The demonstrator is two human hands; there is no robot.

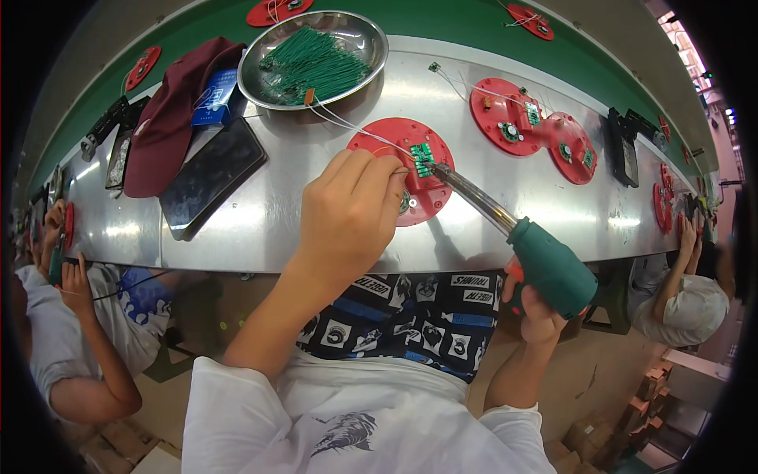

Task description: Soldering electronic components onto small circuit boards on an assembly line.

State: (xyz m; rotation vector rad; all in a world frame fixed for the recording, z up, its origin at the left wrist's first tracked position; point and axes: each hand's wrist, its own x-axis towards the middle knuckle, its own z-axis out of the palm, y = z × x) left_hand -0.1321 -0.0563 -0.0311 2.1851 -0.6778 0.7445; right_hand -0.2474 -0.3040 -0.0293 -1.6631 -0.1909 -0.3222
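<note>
Head view showed the left hand (pixel 347 217) pinching a thin, limp wire (pixel 359 130) at the light, fragile red disc (pixel 403 178), while the right hand (pixel 537 312) gripped the rigid soldering iron (pixel 521 237) by its green handle.

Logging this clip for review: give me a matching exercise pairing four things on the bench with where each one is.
Things:
1. soldering iron
2. steel bowl
3. dark red cap
4. red disc

Places:
A. lying over the things at the bench's left end
B. under the iron's tip, beside the left hand
C. gripped in the right hand
D. at the bench's far edge, filled with green wires

Pairs: 1-C, 2-D, 3-A, 4-B
</note>
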